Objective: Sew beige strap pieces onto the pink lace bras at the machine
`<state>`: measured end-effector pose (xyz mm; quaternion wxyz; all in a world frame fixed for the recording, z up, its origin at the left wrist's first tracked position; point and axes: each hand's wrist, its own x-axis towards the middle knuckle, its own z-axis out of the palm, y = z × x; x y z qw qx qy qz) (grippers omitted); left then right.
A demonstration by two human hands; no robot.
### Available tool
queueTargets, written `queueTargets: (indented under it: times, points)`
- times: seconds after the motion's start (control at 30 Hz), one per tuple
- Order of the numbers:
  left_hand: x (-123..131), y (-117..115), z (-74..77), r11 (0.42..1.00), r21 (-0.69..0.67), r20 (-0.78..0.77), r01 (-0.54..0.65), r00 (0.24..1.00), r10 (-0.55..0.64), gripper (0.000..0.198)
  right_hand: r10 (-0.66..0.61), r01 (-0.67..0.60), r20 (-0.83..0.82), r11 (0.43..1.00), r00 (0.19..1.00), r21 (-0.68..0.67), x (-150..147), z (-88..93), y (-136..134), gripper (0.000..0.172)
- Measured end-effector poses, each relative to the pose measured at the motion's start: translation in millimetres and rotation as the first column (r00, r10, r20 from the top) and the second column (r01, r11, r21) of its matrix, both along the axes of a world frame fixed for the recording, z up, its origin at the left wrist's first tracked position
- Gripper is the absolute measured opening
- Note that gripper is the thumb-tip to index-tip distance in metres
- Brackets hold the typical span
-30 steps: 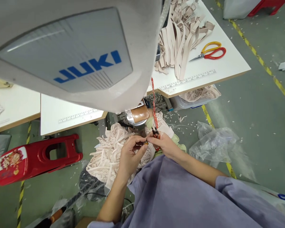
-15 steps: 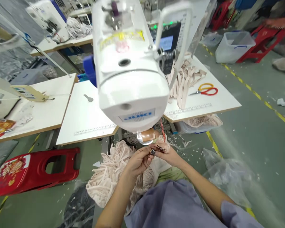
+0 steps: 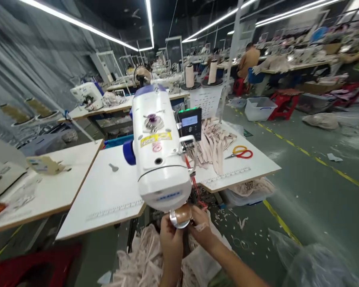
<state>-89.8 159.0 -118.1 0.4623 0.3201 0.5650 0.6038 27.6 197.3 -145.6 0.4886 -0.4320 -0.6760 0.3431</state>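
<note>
1. Left hand (image 3: 171, 244): up against the left side of the machine's chrome-and-copper end (image 3: 182, 215). Fingertips go behind it; can't tell if they're pinching anything.
2. Right hand (image 3: 202, 228): on the right of the same end, fingers bent in toward it, pale wisp on the hand. Grip hidden, can't tell what's held.
3. The end sits low under the machine (image 3: 164, 175) head, between both hands.
4. Red cord (image 3: 195, 185) hangs right of the head, lower part near the right hand.
5. Pale fabric (image 3: 145, 255) heaped below and left of the left hand; more pale cloth (image 3: 202, 261) under the right forearm.
6. Right tabletop (image 3: 260, 167): straps (image 3: 217, 147) in a bunch, scissors (image 3: 244, 152) just right of them, apart.
7. Panel (image 3: 190, 124) behind the head, screen lit.
8. Clear bin (image 3: 241, 200) with fabric, under right tabletop.
</note>
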Motion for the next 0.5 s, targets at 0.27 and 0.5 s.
queueTargets:
  times: [0.27, 0.5]
  points:
    - [3.1, -4.3, -11.6, 0.989, 0.047, -0.295, -0.138, 0.944, 0.146, 0.038, -0.191, 0.190, -0.298, 0.981, 0.935, -0.032, -26.8, -17.2, -6.2, 0.016]
    - [-2.9, -2.8, 9.1, 0.993, 0.018, -0.586, -0.116, 0.803, 0.104, 0.016, -0.259, -0.029, -0.584, 0.899, 0.769, -0.436, -34.1, 26.8, -3.0, 0.038]
